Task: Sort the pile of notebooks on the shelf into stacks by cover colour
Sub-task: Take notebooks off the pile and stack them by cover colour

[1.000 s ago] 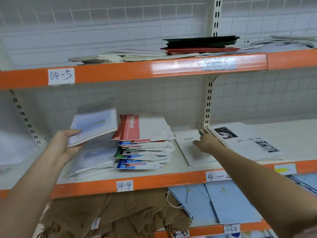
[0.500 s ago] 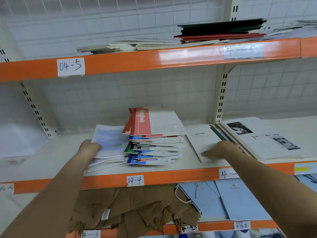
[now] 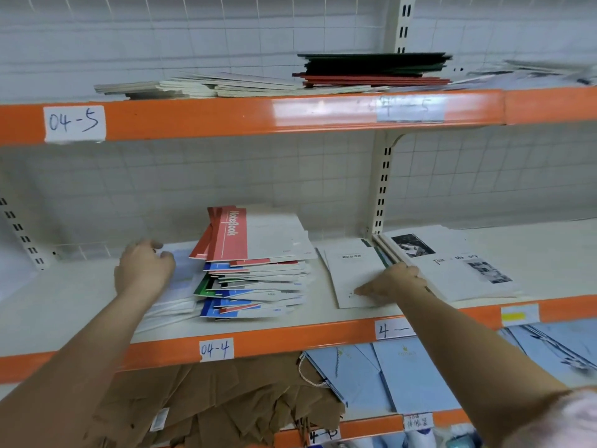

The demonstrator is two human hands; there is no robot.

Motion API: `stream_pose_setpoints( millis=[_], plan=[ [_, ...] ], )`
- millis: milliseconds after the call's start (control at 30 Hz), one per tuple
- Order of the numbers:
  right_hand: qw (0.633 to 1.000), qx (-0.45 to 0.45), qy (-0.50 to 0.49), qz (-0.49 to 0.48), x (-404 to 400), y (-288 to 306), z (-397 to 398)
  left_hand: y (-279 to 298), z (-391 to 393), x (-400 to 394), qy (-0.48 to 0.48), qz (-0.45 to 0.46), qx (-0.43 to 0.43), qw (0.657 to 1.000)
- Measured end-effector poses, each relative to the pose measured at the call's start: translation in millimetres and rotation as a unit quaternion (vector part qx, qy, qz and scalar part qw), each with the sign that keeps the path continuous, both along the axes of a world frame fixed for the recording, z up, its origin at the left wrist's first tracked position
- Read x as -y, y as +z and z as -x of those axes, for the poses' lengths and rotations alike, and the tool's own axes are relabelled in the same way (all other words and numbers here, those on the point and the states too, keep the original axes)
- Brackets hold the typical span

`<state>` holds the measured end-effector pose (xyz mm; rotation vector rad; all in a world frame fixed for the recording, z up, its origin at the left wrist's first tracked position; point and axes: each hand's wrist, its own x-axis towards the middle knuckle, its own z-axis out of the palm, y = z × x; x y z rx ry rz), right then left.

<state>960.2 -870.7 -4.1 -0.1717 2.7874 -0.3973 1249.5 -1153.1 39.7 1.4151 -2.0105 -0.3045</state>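
Observation:
A mixed pile of notebooks (image 3: 258, 292) with red, blue and green covers sits in the middle of shelf 04-4 (image 3: 290, 334). A red-and-white notebook (image 3: 258, 234) lies on top of it. Left of the pile lies a low stack of pale blue notebooks (image 3: 181, 289), and my left hand (image 3: 143, 270) rests on top of it with relaxed fingers. Right of the pile lies a white notebook (image 3: 349, 266), with a green cover edge showing under its far side. My right hand (image 3: 392, 282) presses flat on the white notebook near its front edge.
White booklets with black photos (image 3: 458, 266) lie right of the white notebook, past the shelf upright (image 3: 382, 189). The upper shelf holds pale notebooks (image 3: 226, 85) and black and red folders (image 3: 374, 67). Below are brown paper bags (image 3: 210, 409) and blue bags (image 3: 403, 376).
My left hand lowered the pale blue notebook onto the left stack and now rests on it. My right hand slid toward the front of the white notebook.

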Motion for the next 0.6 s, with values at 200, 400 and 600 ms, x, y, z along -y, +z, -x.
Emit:
stream_pose_setpoints(
  millis=[200, 400, 600],
  plan=[
    [0.998, 0.046, 0.020, 0.030, -4, 10, 4, 32, 37, -35, -0.111, 0.059, -0.074, 0.989],
    [0.971, 0.081, 0.010, 0.224, -12, 21, 9, 46, 67, -60, -0.173, 0.045, -0.087, 0.980],
    [0.882, -0.038, -0.016, 0.470, -8, 51, 10, 49, 97, -86, -0.264, -0.022, -0.132, 0.955]
  ],
)
